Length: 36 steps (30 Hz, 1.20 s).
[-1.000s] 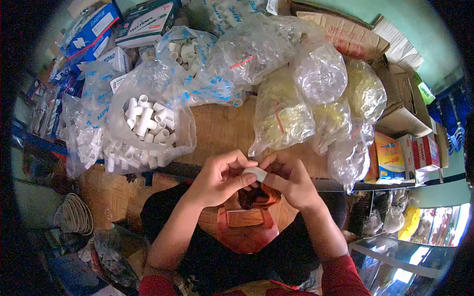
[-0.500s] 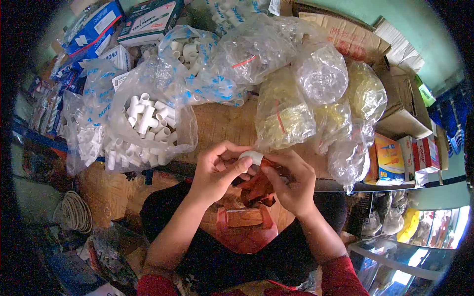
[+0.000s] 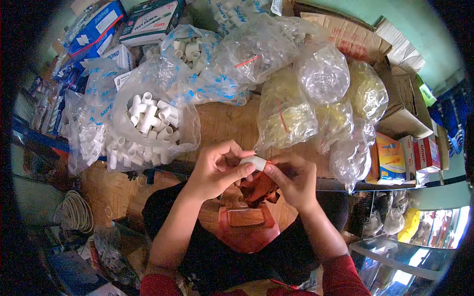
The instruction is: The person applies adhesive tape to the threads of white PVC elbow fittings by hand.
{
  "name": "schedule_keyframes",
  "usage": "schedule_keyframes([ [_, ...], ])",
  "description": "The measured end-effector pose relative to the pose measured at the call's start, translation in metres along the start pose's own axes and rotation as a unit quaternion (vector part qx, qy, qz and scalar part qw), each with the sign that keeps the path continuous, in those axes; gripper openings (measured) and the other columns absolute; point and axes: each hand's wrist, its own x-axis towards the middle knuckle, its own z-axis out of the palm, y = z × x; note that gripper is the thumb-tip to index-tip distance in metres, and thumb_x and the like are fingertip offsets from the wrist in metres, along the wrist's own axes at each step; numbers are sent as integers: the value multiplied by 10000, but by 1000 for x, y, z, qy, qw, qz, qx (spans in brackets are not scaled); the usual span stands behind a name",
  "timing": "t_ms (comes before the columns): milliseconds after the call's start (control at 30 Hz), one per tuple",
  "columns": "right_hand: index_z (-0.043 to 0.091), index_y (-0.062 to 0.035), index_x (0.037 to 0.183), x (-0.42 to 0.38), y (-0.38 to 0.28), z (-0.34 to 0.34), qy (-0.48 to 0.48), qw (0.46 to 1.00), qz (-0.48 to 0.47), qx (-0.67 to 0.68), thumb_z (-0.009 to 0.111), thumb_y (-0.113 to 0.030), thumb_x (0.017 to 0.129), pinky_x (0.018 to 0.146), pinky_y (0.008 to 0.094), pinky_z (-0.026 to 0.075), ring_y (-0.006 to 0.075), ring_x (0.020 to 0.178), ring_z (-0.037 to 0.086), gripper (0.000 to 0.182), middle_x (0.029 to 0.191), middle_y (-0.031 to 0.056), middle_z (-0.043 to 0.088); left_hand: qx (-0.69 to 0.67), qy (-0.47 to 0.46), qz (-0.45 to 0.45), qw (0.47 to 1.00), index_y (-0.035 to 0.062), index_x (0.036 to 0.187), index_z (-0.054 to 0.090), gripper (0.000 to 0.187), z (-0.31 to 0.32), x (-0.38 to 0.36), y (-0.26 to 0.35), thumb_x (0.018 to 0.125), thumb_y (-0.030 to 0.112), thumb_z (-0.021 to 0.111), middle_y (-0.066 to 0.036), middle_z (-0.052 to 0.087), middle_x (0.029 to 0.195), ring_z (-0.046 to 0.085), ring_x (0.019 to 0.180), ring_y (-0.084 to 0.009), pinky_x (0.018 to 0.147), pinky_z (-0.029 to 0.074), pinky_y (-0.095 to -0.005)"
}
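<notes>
Between finger and thumb, my left hand (image 3: 217,170) grips a short white plastic pipe fitting (image 3: 253,162). My right hand (image 3: 295,180) is closed on an orange-brown cloth (image 3: 260,190), its thumb and fingertips right at the fitting's right end. Part of the cloth shows there, and the rest hangs below the hands over my lap. To the left, a clear plastic bag (image 3: 190,130) lies open on the wooden table (image 3: 227,123), full of white pipe fittings (image 3: 148,118), tees among them.
Clear bags of yellowish items (image 3: 286,116) lie right of centre on the table. Behind stand cardboard boxes (image 3: 345,39) and a test pencil box (image 3: 150,22). A red plastic stool (image 3: 249,239) sits between my legs. Coiled cable (image 3: 74,212) lies at left, a glass case (image 3: 395,261) at right.
The white fitting has turned slightly and shows more of its length between my hands. My right thumb has shifted at its end. The view has moved a little.
</notes>
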Motion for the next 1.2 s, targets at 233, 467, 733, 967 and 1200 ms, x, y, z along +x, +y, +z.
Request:
schedule_keyframes([
  [233, 617, 9, 909, -5, -6, 6, 21, 978, -179, -103, 652, 33, 765, 652, 317, 501, 266, 736, 639, 150, 862, 150, 637, 98, 59, 71, 991, -12, 942, 572, 198, 8, -2, 0, 836, 113, 682, -59, 649, 858, 606, 764, -78, 659, 487, -212],
  [467, 581, 21, 885, 0, 0, 5, 11, 993, -99, -67, 599, 48, 799, 687, 309, 497, 248, 769, 638, 92, 862, 148, 635, 46, 13, 9, 999, 5, 950, 549, 226, 8, -1, -5, 826, 130, 690, -75, 648, 856, 619, 751, -102, 618, 499, -238],
  [733, 486, -10, 994, 3, 8, -15, 66, 973, 7, 221, 511, 3, 880, 771, 222, 409, 104, 861, 524, 118, 925, 57, 577, -182, 124, -57, 974, 37, 994, 591, 224, 0, 7, -10, 874, 226, 600, -83, 637, 746, 609, 633, -143, 481, 438, -232],
  [967, 594, 2, 1022, -4, -15, -2, -10, 996, -65, 63, 637, 21, 786, 741, 249, 451, 142, 842, 585, 240, 904, 81, 604, -299, 134, -49, 944, 10, 990, 557, 153, 15, 5, -10, 876, 105, 592, -88, 633, 957, 640, 820, -156, 693, 566, -291],
  [1200, 620, 9, 959, -3, -16, 10, 25, 981, -166, -93, 650, 35, 768, 657, 279, 496, 202, 783, 639, 195, 871, 144, 637, -261, 140, -4, 955, 17, 1203, 494, 317, 22, 2, -13, 903, 93, 560, -83, 619, 1055, 619, 944, -168, 793, 558, -327],
])
